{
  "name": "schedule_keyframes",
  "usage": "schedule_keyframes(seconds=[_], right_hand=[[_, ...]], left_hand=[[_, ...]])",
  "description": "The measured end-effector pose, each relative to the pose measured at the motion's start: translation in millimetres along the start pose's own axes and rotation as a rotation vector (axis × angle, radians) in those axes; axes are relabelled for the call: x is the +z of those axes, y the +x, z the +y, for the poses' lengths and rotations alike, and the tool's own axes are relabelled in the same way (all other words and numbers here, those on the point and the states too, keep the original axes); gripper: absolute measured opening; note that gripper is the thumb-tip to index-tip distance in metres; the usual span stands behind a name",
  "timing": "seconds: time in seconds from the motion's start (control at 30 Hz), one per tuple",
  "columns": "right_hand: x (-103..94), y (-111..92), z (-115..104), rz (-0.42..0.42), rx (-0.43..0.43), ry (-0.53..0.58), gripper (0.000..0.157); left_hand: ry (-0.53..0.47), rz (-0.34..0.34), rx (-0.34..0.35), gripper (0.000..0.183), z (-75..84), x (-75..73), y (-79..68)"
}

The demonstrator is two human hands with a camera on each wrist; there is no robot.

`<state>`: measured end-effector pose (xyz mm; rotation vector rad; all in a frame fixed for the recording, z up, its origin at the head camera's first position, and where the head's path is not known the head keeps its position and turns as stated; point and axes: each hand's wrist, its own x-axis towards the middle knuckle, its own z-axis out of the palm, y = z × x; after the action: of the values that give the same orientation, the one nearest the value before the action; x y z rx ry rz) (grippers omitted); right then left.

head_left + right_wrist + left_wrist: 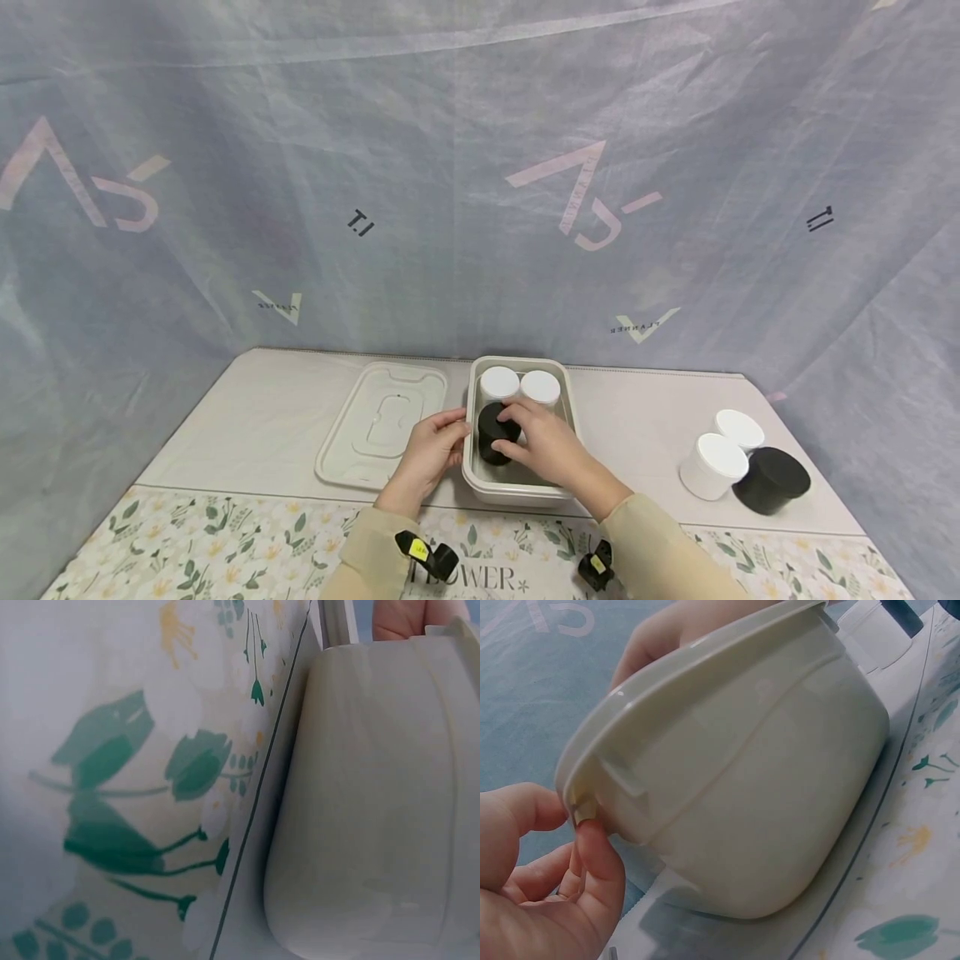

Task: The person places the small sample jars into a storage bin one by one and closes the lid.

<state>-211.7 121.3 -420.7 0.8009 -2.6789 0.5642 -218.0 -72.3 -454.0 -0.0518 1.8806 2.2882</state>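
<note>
A pale plastic bin (517, 498) stands on the table in front of me. Two white-lidded jars (499, 382) sit side by side at its far end, and a black jar (491, 423) is nearer me on the left. My left hand (431, 454) pinches the bin's left rim between thumb and fingers, as the left wrist view shows closely. Inside the bin, my right hand (551, 442) grips the black jar from its right side with thumb and fingers. The right wrist view holds mostly the outer wall of the bin (367, 802); the right hand's grip is hidden there.
A pale lid (386, 425) lies flat left of the bin. Toward the right table edge stand two white jars (712, 467) and another black jar (772, 481), close together. A floral cloth (247, 542) covers the near side; a grey-blue curtain (450, 208) hangs behind.
</note>
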Motion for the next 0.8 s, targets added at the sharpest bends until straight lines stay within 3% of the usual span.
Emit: schedule_keyframes(seconds=[0.2,0.3,0.8], right_hand=[[-0.1,0.1,2.5,0.051,-0.059,-0.081,0.033],[-1.9,-1.1,2.9,0.055,-0.049,-0.081,0.033],[-15.7,-12.7,16.9,0.281,0.003,0.09,0.028]], left_hand=[[0.0,-0.003,0.003,0.043,0.0,-0.2,-0.1],[-0.001,-0.002,0.011,0.043,0.6,0.5,-1.0],[-0.01,0.014,0.023,0.044,1.5,1.1,-2.2]])
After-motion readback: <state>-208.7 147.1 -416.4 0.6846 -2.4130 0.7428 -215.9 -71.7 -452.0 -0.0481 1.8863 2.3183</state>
